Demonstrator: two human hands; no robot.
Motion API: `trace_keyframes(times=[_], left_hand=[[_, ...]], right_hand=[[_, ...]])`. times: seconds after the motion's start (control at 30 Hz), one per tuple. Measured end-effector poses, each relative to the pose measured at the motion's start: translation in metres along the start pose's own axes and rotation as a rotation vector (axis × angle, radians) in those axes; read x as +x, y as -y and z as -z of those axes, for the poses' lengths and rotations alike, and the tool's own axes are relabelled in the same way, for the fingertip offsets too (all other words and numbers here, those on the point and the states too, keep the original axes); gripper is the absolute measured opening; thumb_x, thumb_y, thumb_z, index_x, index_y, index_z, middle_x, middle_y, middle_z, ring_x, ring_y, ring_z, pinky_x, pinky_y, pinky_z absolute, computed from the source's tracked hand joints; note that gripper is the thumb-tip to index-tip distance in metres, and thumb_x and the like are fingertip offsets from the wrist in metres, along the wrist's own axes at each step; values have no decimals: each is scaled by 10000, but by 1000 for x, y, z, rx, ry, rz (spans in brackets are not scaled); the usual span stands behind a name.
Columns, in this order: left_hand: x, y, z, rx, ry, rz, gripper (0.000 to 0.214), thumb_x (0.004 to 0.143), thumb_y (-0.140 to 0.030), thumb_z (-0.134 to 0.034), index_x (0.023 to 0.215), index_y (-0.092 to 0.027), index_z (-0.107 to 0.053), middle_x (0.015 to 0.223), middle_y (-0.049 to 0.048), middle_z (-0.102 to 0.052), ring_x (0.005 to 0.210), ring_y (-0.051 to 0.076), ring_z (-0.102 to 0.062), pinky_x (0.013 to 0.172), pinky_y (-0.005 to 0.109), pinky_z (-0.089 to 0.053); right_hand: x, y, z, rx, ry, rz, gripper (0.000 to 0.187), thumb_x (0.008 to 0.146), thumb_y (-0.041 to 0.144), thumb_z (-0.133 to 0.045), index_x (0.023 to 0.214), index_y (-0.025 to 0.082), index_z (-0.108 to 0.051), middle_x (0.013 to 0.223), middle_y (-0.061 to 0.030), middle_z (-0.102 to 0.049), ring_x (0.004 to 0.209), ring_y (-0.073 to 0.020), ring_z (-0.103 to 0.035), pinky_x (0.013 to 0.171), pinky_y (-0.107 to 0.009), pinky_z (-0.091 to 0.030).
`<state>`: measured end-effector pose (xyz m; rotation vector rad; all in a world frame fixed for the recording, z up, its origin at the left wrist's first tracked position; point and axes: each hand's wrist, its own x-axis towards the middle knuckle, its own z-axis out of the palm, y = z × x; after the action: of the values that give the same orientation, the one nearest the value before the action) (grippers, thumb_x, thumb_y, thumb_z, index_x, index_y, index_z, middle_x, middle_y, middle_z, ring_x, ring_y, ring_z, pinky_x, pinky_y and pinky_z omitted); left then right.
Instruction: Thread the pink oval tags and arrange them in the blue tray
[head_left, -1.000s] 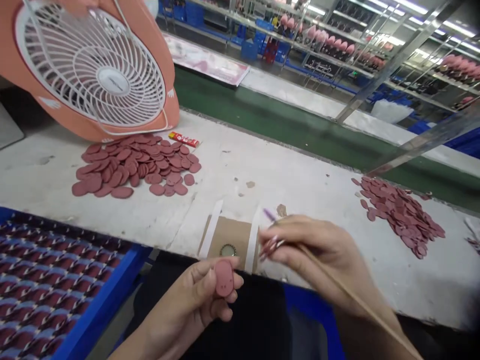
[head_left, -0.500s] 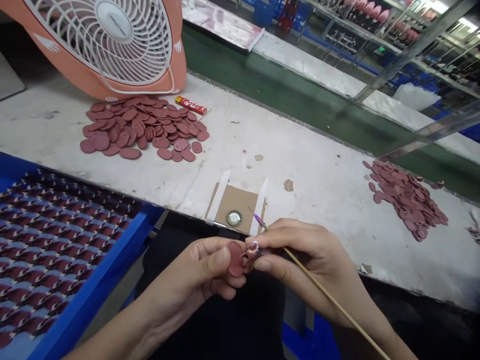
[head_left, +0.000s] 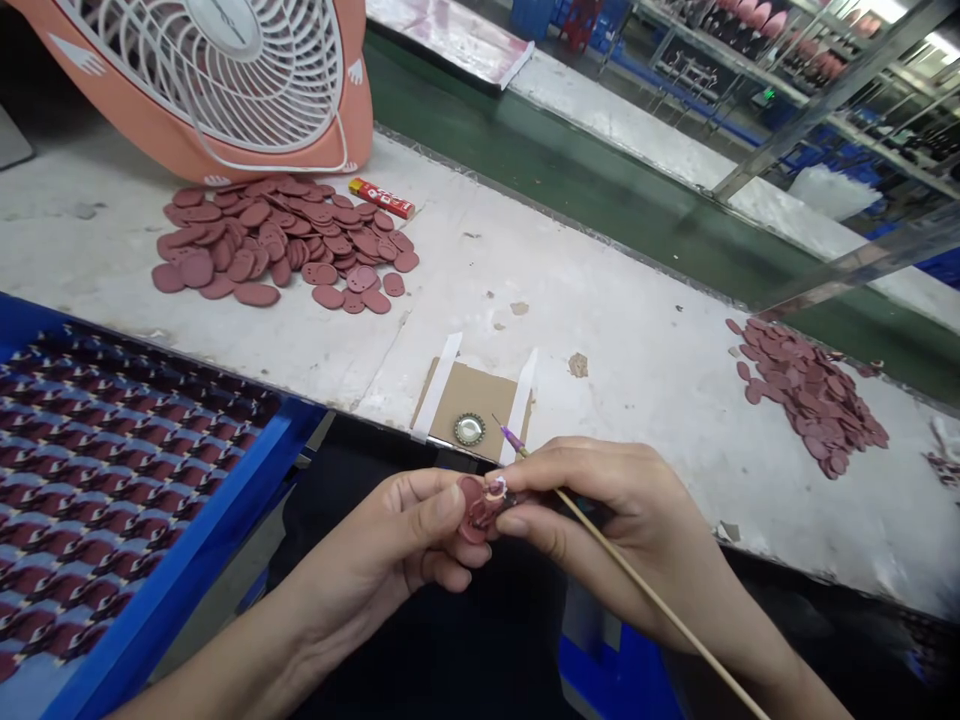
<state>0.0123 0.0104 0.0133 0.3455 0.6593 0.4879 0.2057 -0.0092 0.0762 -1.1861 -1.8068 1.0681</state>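
Note:
Between thumb and fingers, my left hand [head_left: 405, 540] pinches a dark red oval disc [head_left: 469, 492]. My right hand [head_left: 600, 510] grips a small reddish figurine [head_left: 495, 492] with a white patch on top, pressed against or overlapping the disc; whether they are joined I cannot tell. The same hand also holds a thin wooden stick [head_left: 645, 580] with a purple needle-like tip [head_left: 512, 437] pointing up and left. Just beyond the fingers, a bottle cap [head_left: 469, 429] with pale contents sits on a piece of cardboard [head_left: 480, 390] at the table edge.
Left on the table [head_left: 615, 290] lies a pile of red oval discs [head_left: 300, 240], below an orange fan [head_left: 315, 150] and beside a red-yellow packet [head_left: 381, 198]. Another pile of red pieces [head_left: 810, 390] lies right. A blue tray [head_left: 255, 480] holds rows of small figurines.
The figurine has moved left onto the disc, closing the gap between them. My right hand has shifted slightly left with the stick.

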Motion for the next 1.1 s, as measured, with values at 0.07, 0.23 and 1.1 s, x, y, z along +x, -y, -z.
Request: trace_keyframes(times=[0.07, 0.23, 1.1], left_hand=[[1, 0, 0, 2, 6, 5, 314, 657, -456, -873, 736, -162, -793, 649, 6, -673, 556, 67, -591, 514, 115, -520], [2, 2, 1, -10, 13, 3, 296, 700, -451, -847, 748, -166, -783, 628, -1, -655, 547, 58, -560, 527, 111, -496], [1, 4, 8, -25, -50, 0, 285, 717, -430, -841, 779, -161, -773, 648, -5, -635, 567, 64, -574, 518, 115, -487]], right_hand=[[2, 1, 1, -16, 15, 3, 160, 930, 75, -710, 1049, 182, -715, 912, 20, -705, 786, -96, -656, 752, -171, -498], [3, 4, -1, -29, 24, 24, 139, 924, 54, -702, 1011, 162, -707, 903, 12, -710, 786, -101, -666, 764, -165, -505], [2, 2, -5, -143, 26, -2, 141, 948, 81, -670, 1037, 187, -696, 932, 26, -704, 819, -101, -674, 779, -179, -516]])
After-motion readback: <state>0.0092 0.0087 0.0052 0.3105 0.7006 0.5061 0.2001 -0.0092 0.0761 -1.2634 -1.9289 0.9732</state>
